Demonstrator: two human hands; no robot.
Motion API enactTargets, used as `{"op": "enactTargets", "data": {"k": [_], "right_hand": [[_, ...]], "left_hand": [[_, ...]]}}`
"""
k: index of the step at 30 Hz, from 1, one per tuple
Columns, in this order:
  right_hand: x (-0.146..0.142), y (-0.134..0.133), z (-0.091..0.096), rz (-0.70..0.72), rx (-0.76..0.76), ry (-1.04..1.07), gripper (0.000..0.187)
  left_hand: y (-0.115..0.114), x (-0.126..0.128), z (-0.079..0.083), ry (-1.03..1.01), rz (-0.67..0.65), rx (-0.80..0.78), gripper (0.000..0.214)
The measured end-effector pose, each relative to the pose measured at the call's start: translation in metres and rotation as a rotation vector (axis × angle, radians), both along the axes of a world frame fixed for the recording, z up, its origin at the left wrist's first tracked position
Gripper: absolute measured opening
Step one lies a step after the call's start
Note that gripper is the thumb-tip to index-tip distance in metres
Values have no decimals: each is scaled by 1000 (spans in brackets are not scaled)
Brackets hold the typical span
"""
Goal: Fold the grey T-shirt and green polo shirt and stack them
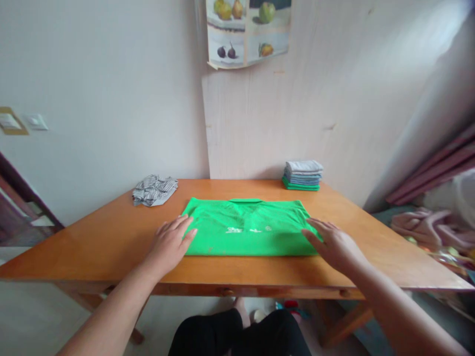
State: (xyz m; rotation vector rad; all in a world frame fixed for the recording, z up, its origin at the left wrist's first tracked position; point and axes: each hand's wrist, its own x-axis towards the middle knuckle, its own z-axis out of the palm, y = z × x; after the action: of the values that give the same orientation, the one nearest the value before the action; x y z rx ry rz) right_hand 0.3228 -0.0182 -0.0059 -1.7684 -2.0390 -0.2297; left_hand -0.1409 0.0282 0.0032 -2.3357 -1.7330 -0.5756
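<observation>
A green shirt with a collar and white lettering lies folded into a wide rectangle on the wooden table. Its collar edge faces the wall and a straight fold faces me. At its left edge is my left hand, fingers stretched out and thumb apart, with nothing in its grasp. My right hand is at the right edge in much the same pose, fingers extended over the cloth. Whether either palm presses on the shirt or hovers just above it, I cannot tell.
Toward the back right stands a stack of folded clothes, grey, blue and green. A crumpled striped garment lies at the back left. A fruit poster hangs on the wall. Pink cloth is heaped beyond the table's right side.
</observation>
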Motion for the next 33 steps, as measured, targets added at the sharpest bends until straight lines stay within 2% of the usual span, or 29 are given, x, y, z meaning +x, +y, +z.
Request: {"op": "enactTargets", "data": {"k": [2,4,5,8,12,20,25,28,33], "right_hand": [[-16,0,-9,49,-63,-60,66],[-24,1,-20,16,-134,-83,68],[-25,1,-23,2,-160,-88,69],[-24,1,-28,-1,-205,-80,70],[-14,3,-26,48,-219,-46,70],[3,2,-34,3,-173,-78,72],[7,2,-40,3,-174,-94,70],[10,3,-40,15,-195,-107,69],[2,9,-25,26,-140,-105,69]], "left_hand": [[5,3,-11,62,48,-126,65],[8,-1,-21,102,83,-234,70],[9,-4,-24,110,101,-258,71],[12,-13,-27,130,44,-285,68],[13,-17,-22,118,6,-291,66],[6,-10,-13,121,131,-389,72],[5,-10,-13,101,157,-412,79],[5,-8,-8,103,157,-435,80],[5,13,8,111,110,-254,69]]}}
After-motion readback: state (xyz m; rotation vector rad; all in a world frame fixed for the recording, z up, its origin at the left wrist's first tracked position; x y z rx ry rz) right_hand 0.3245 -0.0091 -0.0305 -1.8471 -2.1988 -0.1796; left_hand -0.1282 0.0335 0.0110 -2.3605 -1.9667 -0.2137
